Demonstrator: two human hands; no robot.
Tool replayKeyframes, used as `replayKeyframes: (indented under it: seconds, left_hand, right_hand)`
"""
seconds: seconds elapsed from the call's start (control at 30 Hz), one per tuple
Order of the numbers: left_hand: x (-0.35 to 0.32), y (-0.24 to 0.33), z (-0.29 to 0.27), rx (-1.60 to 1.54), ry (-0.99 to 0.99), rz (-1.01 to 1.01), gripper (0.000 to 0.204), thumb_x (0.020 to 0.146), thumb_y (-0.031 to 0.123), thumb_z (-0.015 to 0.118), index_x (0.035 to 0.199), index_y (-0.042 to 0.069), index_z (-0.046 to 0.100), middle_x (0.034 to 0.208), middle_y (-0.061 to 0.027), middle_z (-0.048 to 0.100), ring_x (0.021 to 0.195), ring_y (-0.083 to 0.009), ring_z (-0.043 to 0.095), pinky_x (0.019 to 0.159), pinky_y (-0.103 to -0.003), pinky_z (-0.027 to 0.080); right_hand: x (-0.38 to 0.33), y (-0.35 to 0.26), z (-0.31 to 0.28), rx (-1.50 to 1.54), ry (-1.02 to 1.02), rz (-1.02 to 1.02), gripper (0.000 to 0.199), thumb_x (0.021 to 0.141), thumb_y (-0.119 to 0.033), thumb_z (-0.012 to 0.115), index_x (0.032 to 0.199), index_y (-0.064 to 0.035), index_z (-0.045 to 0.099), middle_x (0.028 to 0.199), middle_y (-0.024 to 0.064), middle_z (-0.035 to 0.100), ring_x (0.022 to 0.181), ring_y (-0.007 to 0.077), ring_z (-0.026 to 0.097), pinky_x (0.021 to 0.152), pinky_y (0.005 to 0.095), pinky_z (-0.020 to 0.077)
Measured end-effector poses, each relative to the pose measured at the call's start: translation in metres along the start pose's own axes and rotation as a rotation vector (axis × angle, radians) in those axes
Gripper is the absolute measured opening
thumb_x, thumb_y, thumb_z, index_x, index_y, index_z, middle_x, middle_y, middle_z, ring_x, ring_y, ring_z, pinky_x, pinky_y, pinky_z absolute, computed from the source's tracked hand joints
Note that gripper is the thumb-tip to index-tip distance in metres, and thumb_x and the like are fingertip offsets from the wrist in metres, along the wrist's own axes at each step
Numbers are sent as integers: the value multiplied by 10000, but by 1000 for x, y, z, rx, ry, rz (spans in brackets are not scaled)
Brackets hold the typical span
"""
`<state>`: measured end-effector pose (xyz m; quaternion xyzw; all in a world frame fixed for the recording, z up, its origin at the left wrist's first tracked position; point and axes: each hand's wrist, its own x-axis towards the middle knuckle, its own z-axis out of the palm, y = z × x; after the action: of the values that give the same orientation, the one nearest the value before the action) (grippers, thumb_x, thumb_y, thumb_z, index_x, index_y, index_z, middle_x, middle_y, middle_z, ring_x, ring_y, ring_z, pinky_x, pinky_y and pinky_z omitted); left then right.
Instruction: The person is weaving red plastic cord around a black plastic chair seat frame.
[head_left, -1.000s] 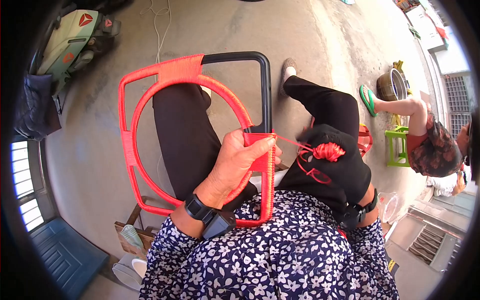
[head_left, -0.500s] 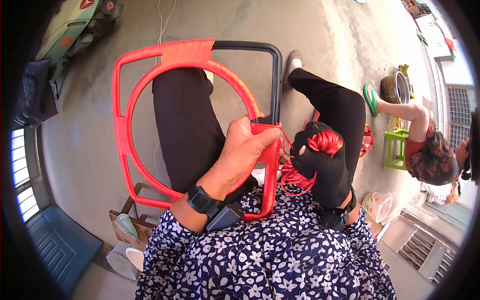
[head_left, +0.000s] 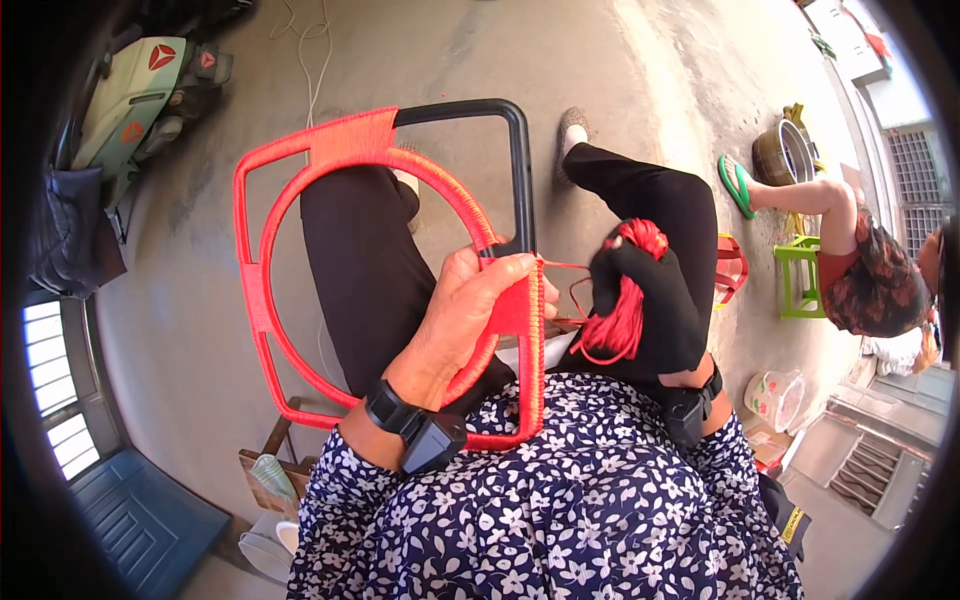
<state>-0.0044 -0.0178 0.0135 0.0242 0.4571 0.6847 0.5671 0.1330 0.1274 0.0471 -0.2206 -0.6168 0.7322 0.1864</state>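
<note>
A black frame (head_left: 521,160), a rounded rectangle with a ring inside, rests tilted over my lap. Red cord (head_left: 352,138) wraps most of it; the far right corner is bare black. My left hand (head_left: 455,310) is bare and grips the right side where ring and bar meet, thumb pressed on the wrapped cord. To its right, my right hand (head_left: 655,300) in a black glove is closed around a hank of red cord (head_left: 615,325). A strand runs taut from the frame's edge to that hand. The fingers behind the frame are partly hidden.
Another person (head_left: 850,240) sits at the right by a green stool (head_left: 797,280). A metal pot (head_left: 783,155) and a plastic bucket (head_left: 775,398) stand on that side. At left are a scooter (head_left: 130,110), a blue chair (head_left: 145,525) and a small wooden stool (head_left: 270,480).
My right hand has pulled away from the frame and turned, drawing the strand taut. The frame and my left hand have shifted slightly in view.
</note>
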Motion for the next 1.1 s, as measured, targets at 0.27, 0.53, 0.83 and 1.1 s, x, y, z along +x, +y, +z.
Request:
replayKeyframes:
  seconds: [0.27, 0.53, 0.83, 1.1]
  left_hand:
    - [-3, 0, -2, -70, -14, -26, 257, 931, 179, 535, 1010, -53, 611, 846, -155, 686, 747, -206, 687, 695, -310, 556]
    - [1, -8, -5, -119, -75, 1, 294, 941, 167, 486, 1078, -67, 598, 928, -159, 689, 748, -226, 690, 696, -317, 562]
    - [-3, 2, 1, -97, -38, -69, 284, 932, 188, 512, 1025, -60, 617, 866, -137, 683, 760, -196, 678, 688, -305, 549]
    - [-2, -4, -1, -142, -60, -25, 293, 928, 170, 487, 1035, -75, 607, 898, -147, 683, 769, -206, 682, 698, -304, 549]
  right_hand:
    - [33, -1, -27, -783, 6, -416, 320, 752, 67, 651, 1062, -8, 629, 940, 93, 661, 815, 182, 655, 714, 281, 513]
    - [64, -34, 6, -1183, -751, -611, 495, 728, -181, 664, 1217, -150, 594, 847, 65, 602, 713, 231, 627, 626, 338, 504]
    - [67, -29, -2, -1514, -774, -761, 373, 760, -187, 610, 1113, -73, 576, 889, 52, 616, 748, 228, 642, 634, 342, 516]
    - [68, -33, 8, -1468, -778, -860, 318, 788, -225, 596, 1078, -95, 586, 829, 39, 603, 698, 203, 629, 556, 331, 479]
